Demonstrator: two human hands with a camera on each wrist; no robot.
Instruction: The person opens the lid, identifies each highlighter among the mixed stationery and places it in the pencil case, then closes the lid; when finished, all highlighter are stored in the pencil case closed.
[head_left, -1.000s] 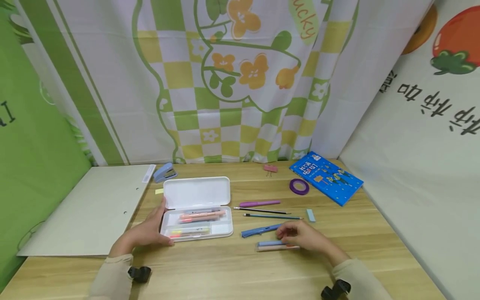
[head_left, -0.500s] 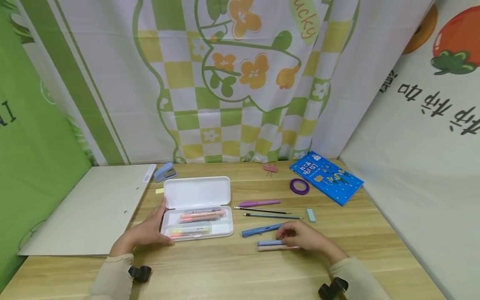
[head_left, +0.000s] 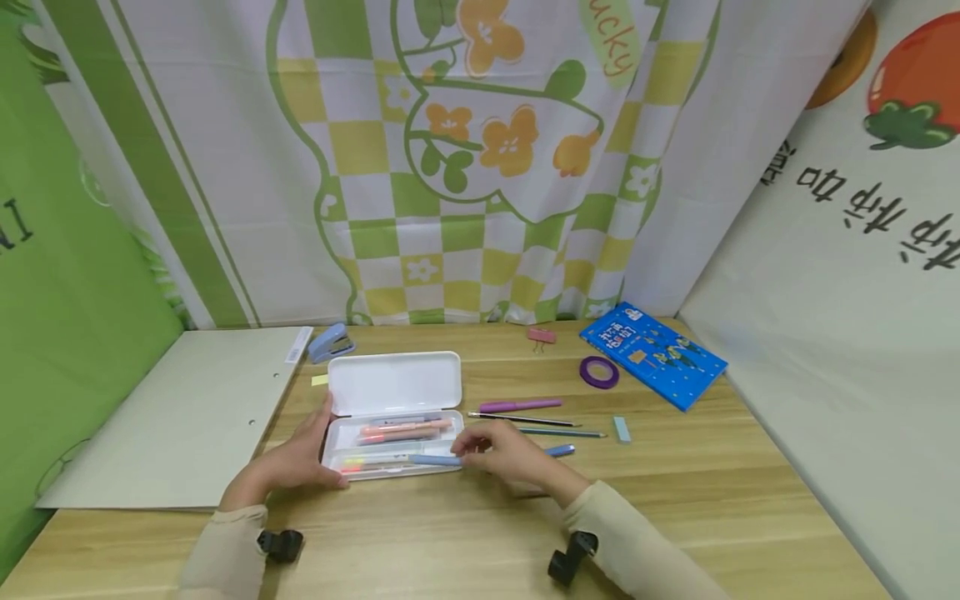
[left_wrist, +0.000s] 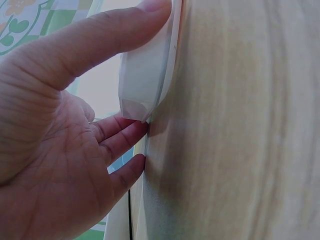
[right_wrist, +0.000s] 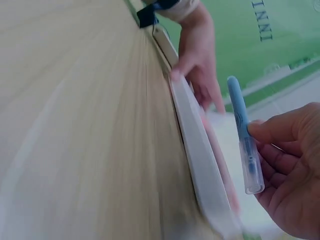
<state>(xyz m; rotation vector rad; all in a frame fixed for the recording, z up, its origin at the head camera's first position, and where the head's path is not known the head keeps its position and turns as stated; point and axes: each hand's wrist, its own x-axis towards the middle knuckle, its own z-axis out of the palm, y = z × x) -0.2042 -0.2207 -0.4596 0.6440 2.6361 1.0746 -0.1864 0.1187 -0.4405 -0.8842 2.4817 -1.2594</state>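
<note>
An open white pencil case point(head_left: 393, 387) lies on the wooden table point(head_left: 465, 533) with several pens in its tray. My left hand point(head_left: 315, 450) grips the case's left end, thumb on the front rim and fingers point(left_wrist: 120, 142) behind the corner of the case point(left_wrist: 147, 85). My right hand point(head_left: 468, 452) pinches a light blue pen point(head_left: 435, 459) and holds it over the tray's front. In the right wrist view the light blue pen point(right_wrist: 242, 135) hangs above the case point(right_wrist: 200, 165), held by my right hand point(right_wrist: 257, 142).
Right of the case lie a purple pen point(head_left: 520, 406), two pencils point(head_left: 525, 419), a darker blue pen point(head_left: 561, 451) and a small eraser point(head_left: 622, 429). Farther back are purple tape point(head_left: 598, 372), a blue book point(head_left: 652, 354), a pink clip point(head_left: 541, 337) and a stapler point(head_left: 330, 342). A pale board point(head_left: 180, 417) lies left.
My right hand picked the light blue pen up from the table at the right and carried it left to the case. The left hand has stayed on the case.
</note>
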